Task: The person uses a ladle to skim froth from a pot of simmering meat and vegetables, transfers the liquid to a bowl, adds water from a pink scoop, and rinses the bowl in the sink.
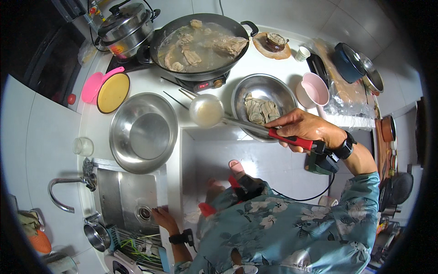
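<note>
My right hand (303, 132) grips the red handle of a metal ladle (206, 111). The ladle's bowl holds cloudy liquid and hovers by the counter's front edge. Its shaft crosses over a stainless steel bowl (289, 90) containing folded, pale, layered food (261, 109). Behind stands a black wok (202, 72) of cloudy broth with large chunks of cooked meat (227, 46), on an electric cooker (205, 85) with a lit display. My left hand (165, 219) is at the right rim of the sink (119, 202), fingers extended, nothing visible in it.
A wide steel basin (150, 135) sits left of the ladle. Chopsticks (176, 100) lie near the cooker. Around these are a steamer pot (126, 34), a yellow-faced round lid (114, 93), a pink pan (312, 89), a paper cup (302, 54) and a glass jar (83, 146).
</note>
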Tool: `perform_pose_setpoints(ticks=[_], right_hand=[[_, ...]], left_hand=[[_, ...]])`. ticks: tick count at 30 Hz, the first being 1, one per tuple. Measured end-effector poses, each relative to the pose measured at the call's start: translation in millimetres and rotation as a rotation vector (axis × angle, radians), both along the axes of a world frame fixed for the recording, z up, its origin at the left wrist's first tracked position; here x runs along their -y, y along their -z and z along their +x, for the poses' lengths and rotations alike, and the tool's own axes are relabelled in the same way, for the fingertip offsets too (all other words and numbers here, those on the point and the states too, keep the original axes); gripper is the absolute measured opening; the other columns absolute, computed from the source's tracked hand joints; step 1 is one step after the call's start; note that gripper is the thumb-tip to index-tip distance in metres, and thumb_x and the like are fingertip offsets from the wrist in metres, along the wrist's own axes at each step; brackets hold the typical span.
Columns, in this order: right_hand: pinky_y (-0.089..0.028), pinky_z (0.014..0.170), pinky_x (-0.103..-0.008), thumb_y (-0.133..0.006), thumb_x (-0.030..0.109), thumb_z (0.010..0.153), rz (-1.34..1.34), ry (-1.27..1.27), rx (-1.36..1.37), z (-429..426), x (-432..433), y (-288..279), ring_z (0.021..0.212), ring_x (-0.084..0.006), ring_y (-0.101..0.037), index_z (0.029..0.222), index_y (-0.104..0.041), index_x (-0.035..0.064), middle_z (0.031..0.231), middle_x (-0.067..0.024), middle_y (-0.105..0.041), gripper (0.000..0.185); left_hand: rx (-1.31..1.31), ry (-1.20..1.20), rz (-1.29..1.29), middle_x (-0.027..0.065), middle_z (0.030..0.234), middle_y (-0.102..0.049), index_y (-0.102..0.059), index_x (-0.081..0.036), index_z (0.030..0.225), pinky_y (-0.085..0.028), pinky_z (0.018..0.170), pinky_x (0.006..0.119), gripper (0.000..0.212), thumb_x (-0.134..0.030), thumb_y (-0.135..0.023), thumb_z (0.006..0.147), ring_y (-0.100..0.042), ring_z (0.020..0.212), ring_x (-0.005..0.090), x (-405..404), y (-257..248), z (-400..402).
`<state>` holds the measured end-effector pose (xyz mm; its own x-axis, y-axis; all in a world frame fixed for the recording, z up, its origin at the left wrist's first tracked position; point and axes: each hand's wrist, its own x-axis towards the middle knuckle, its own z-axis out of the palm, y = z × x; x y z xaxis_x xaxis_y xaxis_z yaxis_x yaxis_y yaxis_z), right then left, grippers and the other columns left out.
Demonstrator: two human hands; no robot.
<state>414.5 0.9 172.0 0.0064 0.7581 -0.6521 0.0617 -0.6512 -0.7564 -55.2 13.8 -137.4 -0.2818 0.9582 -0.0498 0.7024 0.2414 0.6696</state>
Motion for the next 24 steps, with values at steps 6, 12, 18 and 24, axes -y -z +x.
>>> perform_pose_setpoints(ticks=[6,12,18,24], right_hand=[[-0.036,0.034,-0.0210,-0.048,0.009,0.078,-0.009,-0.023,0.031,27.2,-0.4,-2.5,0.040,-0.0106,-0.048,0.111,-0.047,0.0011,0.060,-0.0052,-0.053,0.033],[-0.037,0.034,-0.0212,-0.047,0.008,0.079,-0.018,-0.032,0.050,52.0,6.3,2.6,0.040,-0.0104,-0.048,0.113,-0.046,0.0036,0.060,-0.0044,-0.052,0.034],[-0.036,0.035,-0.0203,-0.045,0.006,0.080,-0.026,-0.031,0.043,68.1,5.1,-0.7,0.041,-0.0097,-0.048,0.114,-0.045,0.0046,0.060,-0.0036,-0.052,0.034],[-0.035,0.033,-0.0207,-0.047,0.004,0.078,-0.063,-0.022,-0.011,68.3,-8.9,-2.0,0.039,-0.0111,-0.048,0.112,-0.046,0.0020,0.061,-0.0056,-0.051,0.034]], left_hand=[[-0.295,0.052,0.248,0.0120,0.065,-0.045,-0.040,0.004,0.087,-0.033,0.049,0.034,0.028,-0.023,-0.036,0.085,-0.041,0.054,0.0227,1.6,28.9,-7.9],[-0.463,0.073,0.425,0.0141,0.064,-0.045,-0.041,0.007,0.087,-0.033,0.049,0.036,0.025,-0.017,-0.039,0.082,-0.040,0.054,0.0255,-2.9,0.7,27.5],[-0.397,-0.105,-0.041,0.0257,0.079,-0.050,-0.045,0.009,0.085,-0.035,0.069,0.045,0.021,-0.008,-0.044,0.073,-0.046,0.075,0.0419,-10.1,-17.6,39.7],[-0.462,-0.128,0.167,0.0251,0.084,-0.050,-0.045,0.008,0.089,-0.035,0.071,0.045,0.024,-0.009,-0.045,0.071,-0.046,0.080,0.0406,-7.6,-11.4,42.2]])
